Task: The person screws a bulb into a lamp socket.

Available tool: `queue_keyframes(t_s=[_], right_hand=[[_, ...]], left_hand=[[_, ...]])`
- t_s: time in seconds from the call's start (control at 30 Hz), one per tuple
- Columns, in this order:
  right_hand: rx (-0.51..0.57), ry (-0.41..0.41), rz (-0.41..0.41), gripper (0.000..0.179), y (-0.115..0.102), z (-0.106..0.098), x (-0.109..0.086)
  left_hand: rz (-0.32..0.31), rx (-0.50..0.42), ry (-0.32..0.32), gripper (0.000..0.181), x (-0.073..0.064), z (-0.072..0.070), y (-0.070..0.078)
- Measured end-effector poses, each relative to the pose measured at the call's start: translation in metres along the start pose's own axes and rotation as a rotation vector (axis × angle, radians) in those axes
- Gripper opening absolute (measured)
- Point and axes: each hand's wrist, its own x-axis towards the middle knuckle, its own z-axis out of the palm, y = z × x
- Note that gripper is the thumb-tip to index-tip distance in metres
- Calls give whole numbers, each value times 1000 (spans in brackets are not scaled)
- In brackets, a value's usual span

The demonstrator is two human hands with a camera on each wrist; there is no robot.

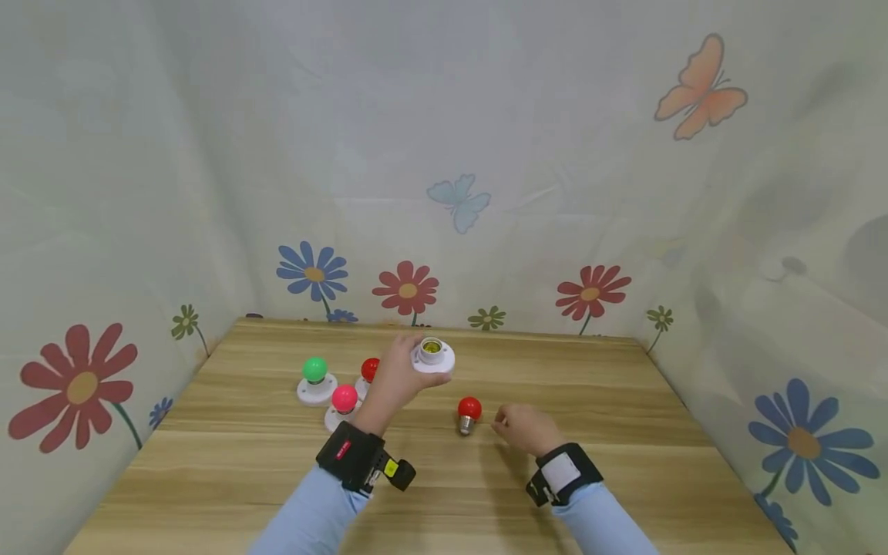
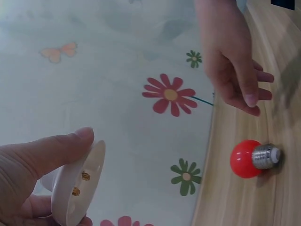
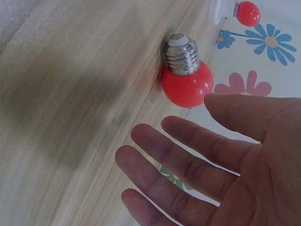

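Note:
My left hand grips a round white lamp holder by its base, up off the table, with the threaded socket facing up. In the left wrist view the underside of the lamp holder shows two brass screws. A loose red light bulb lies on the table between the hands, its metal screw end toward me. Just right of the bulb is my right hand, holding nothing. The right wrist view shows its fingers spread and relaxed, thumb close to the red bulb.
Left of my left forearm stand three white holders fitted with bulbs: a green bulb, a pink bulb and a red bulb, partly hidden by the hand. A flower-printed curtain borders the wooden table behind and at the sides.

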Motion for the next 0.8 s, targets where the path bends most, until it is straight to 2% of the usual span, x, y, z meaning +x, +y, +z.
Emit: queue_keyframes(t_s=[0.1, 0.27, 0.5, 0.57, 0.63, 0.8], right_hand=[[8, -9, 7, 17, 1, 2, 2], [47, -3, 31, 20, -2, 0, 9], [123, 208, 28, 28, -29, 0, 34], [138, 214, 17, 32, -35, 5, 43], [153, 186, 17, 34, -40, 10, 50], [138, 174, -3, 26, -43, 27, 61]], left_hand=[[5, 1, 0, 78, 0, 7, -9], [-11, 1, -1, 79, 0, 10, -9], [-12, 8, -6, 79, -3, 10, -11], [-8, 11, -7, 78, -5, 10, -14], [-11, 10, -9, 79, -6, 10, -15], [-6, 17, 0, 81, -9, 11, -18]])
